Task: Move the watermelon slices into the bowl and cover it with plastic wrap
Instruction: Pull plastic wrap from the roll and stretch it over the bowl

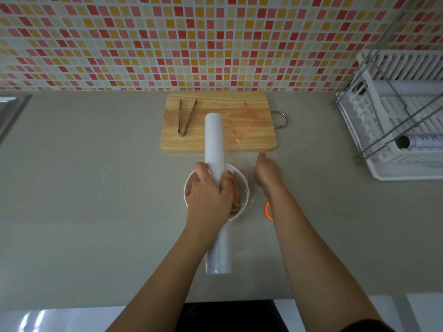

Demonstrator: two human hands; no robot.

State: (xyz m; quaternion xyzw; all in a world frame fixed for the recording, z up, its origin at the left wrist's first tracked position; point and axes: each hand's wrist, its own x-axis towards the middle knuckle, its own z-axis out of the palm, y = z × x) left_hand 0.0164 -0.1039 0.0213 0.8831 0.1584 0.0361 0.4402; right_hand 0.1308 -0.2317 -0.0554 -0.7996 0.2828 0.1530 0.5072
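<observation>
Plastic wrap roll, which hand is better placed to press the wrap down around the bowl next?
Probably right. The left hand grips the plastic wrap roll above the bowl; the right hand lies beside the bowl, clear of the roll.

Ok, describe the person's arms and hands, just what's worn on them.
The left hand and right hand are bare: no gloves, rings, watch or bracelet show. Both forearms are uncovered, with no sleeves near the wrists. A dark sleeve edge shows only at the right upper arm.
</observation>
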